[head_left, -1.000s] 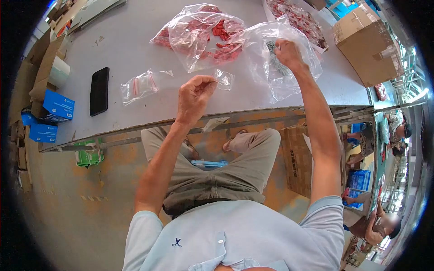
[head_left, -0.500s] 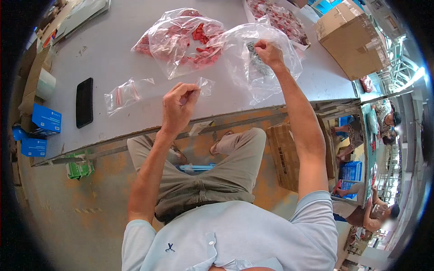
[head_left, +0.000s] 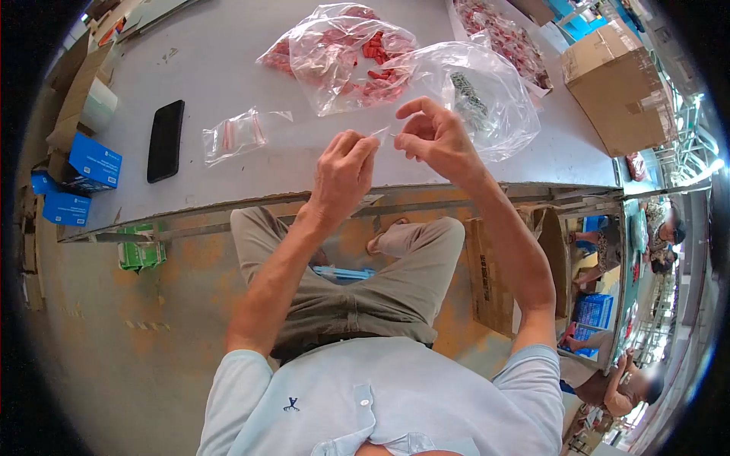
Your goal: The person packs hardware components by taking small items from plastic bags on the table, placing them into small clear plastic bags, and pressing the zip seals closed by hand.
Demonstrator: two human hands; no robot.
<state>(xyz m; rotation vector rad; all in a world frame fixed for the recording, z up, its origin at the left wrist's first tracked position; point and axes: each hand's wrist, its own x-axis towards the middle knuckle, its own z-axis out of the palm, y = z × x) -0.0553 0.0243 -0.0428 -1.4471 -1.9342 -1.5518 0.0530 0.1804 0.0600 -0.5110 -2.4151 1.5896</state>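
My left hand pinches a small clear plastic bag over the table's front part. Just right of it, my right hand is curled with thumb and index finger around a tiny item, too small to name, close to the bag's mouth. Behind my right hand lies an open clear bag with small dark screw-like pieces in it. Left of that is a large clear bag of red pieces. A flat bag with red stripes lies left of my left hand.
A black phone lies on the grey table, near blue boxes at the left edge. At right are a cardboard box and a tray of red packets. Other people sit at a far-right table.
My right hand has left the bag of dark pieces and come beside my left hand. The view has shifted, so the table's things appear further right and higher.
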